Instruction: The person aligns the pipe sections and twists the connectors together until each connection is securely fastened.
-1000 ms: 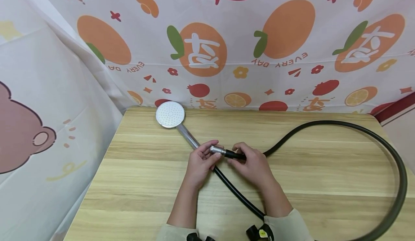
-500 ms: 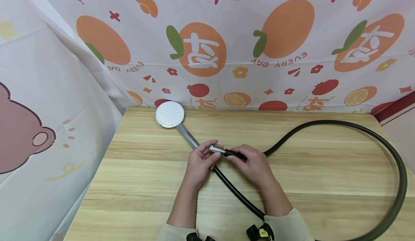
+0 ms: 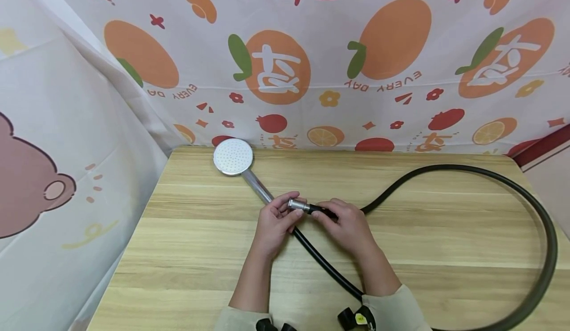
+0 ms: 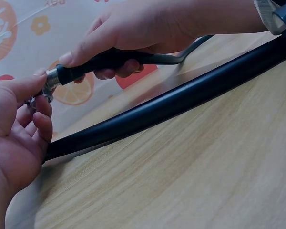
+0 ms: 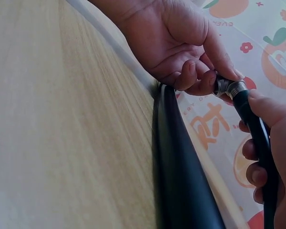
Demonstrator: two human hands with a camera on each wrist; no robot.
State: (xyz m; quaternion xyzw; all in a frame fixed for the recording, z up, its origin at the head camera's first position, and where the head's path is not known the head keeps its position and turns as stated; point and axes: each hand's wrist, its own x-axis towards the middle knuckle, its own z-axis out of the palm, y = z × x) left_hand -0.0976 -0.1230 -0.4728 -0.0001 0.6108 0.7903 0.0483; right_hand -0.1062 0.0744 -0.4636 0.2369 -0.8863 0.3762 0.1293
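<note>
At the table's middle, my left hand [image 3: 271, 226] pinches the silver metal connector [image 3: 297, 205] of a black shower hose [image 3: 445, 167] between thumb and fingers. Just behind that connector, my right hand [image 3: 350, 225] grips the hose, fingers curled round it; the left wrist view shows the black hose end [image 4: 105, 59] under its thumb. A shower head [image 3: 233, 157] with a round white spray face and silver handle [image 3: 257, 186] lies to the upper left. Its lower handle passes behind my left hand, and another stretch of black hose [image 3: 327, 266] emerges below. Their joint is hidden.
The hose loops wide over the right side of the wooden table [image 3: 187, 261] and runs out past the near edge. A fruit-printed cloth [image 3: 329, 59] hangs along the back edge, and a white cloth [image 3: 102, 212] hangs at the left.
My right fingers, raised a little off the hose one second ago, have closed down round it. The left hand, connector and shower head stay almost where they were.
</note>
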